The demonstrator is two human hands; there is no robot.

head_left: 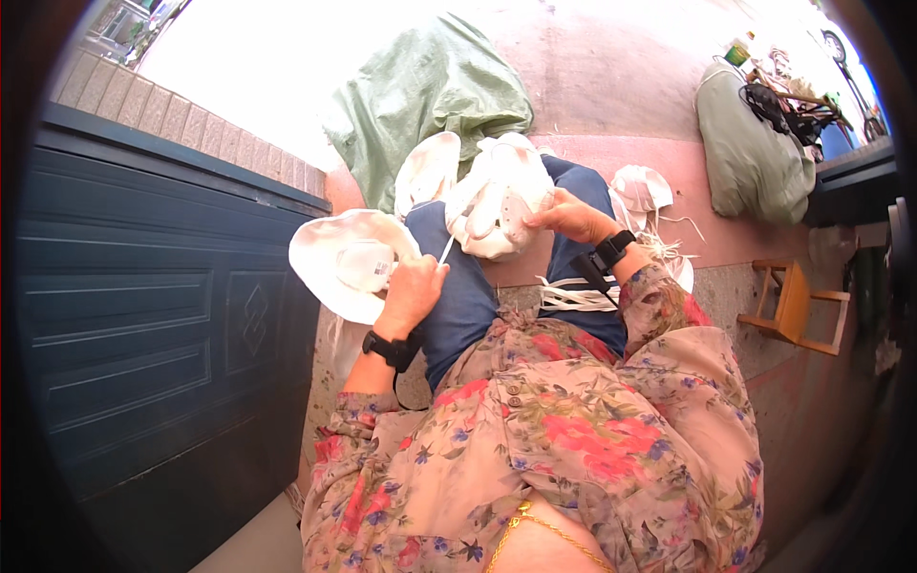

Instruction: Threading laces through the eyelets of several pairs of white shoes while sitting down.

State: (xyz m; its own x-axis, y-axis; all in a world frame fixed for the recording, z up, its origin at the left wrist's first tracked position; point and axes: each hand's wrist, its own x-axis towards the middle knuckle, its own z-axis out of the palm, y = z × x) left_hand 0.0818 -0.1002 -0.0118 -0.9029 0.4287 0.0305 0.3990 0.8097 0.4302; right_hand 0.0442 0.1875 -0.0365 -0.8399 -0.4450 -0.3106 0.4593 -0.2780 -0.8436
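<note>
A white fabric hat (499, 177) with small eyelets rests across my thighs, its crown side puffed up. My right hand (575, 218) grips the hat's right edge, thumb and fingers closed on the cloth. Between the closed fingers of my left hand (414, 289) is a thin white cord (447, 248) that rises toward the hat. Just left of that hand lies a wide-brimmed white hat (320, 246) bearing a pale label. Another white hat (427, 172) leans beyond my left knee. Several white cords (578, 294) lie over my right thigh.
A large green sack (435, 81) stands beyond my knees. More white hats (642, 188) and loose cords lie to my right. Farther right are a full green sack (750, 153) and a small wooden stool (793, 306). A dark blue panelled door (162, 315) borders my left.
</note>
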